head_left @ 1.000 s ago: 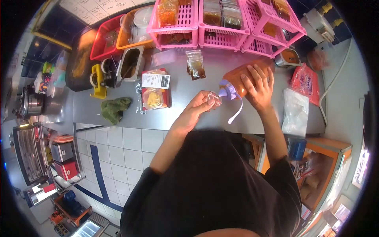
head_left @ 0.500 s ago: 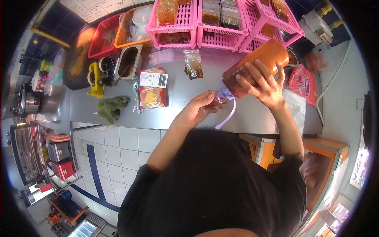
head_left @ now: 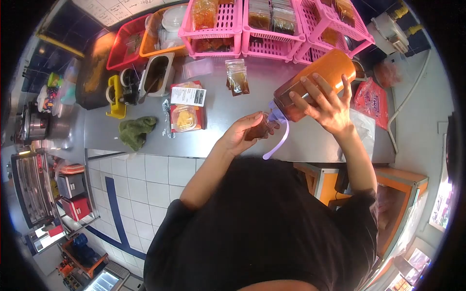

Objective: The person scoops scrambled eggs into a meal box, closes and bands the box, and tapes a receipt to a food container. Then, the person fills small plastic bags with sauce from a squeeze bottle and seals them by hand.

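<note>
My right hand [head_left: 331, 107] is wrapped round a large squeeze bottle [head_left: 335, 64] of orange-brown liquid. The bottle is tilted with its purple cap [head_left: 276, 114] down to the left, and a purple strap hangs from the cap. Pinched in my left hand [head_left: 239, 134] is a small clear plastic bag [head_left: 257, 131] with brown liquid in it. The bag's mouth is at the bottle's tip; my fingers partly hide where they meet. Beyond my hands, filled zip bags [head_left: 237, 77] lie on the steel counter [head_left: 216, 109].
Pink baskets [head_left: 274, 39] holding filled bags stand along the back. To the left are a metal container [head_left: 158, 75], a yellow tape dispenser [head_left: 115, 97], a green cloth [head_left: 137, 132] and a small clear tub [head_left: 185, 118]. A red plastic package [head_left: 373, 103] lies at the right.
More brown liquid shows in the bag in my left hand, and the bag's body is more visible below my fingers. The bottle stays tilted in nearly the same place.
</note>
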The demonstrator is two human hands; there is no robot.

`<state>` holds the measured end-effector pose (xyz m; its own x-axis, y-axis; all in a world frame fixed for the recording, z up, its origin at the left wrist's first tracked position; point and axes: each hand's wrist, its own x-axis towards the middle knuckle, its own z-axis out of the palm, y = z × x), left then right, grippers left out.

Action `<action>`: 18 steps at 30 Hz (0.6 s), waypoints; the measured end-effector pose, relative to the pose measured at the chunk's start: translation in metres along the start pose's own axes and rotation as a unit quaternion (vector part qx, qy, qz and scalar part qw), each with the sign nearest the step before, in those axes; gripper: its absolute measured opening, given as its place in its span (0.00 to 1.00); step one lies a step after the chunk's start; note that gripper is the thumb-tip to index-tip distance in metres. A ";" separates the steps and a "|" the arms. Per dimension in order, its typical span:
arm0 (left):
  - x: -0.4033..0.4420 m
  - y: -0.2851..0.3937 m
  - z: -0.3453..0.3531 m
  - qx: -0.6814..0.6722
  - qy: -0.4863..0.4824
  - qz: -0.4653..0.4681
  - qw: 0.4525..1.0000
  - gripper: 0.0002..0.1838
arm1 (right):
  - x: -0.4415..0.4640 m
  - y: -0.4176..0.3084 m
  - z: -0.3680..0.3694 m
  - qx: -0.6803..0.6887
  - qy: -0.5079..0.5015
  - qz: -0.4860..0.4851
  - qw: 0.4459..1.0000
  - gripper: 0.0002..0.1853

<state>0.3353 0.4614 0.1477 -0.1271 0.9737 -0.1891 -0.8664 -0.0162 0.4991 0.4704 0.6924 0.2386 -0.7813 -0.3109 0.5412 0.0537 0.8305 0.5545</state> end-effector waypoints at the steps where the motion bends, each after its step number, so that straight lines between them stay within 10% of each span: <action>1: -0.001 0.001 0.001 0.003 0.009 -0.005 1.000 0.21 | 0.000 0.000 -0.002 0.003 -0.008 0.002 1.000 0.28; 18: 0.004 -0.004 -0.007 -0.005 -0.025 -0.022 0.999 0.20 | -0.011 -0.006 0.002 -0.015 -0.030 -0.006 0.999 0.30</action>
<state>0.3348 0.4638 0.1391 -0.0643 0.9836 -0.1685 -0.8751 0.0256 0.4832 0.4774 0.6913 0.2280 -0.8181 -0.2912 0.4959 0.0618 0.8128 0.5792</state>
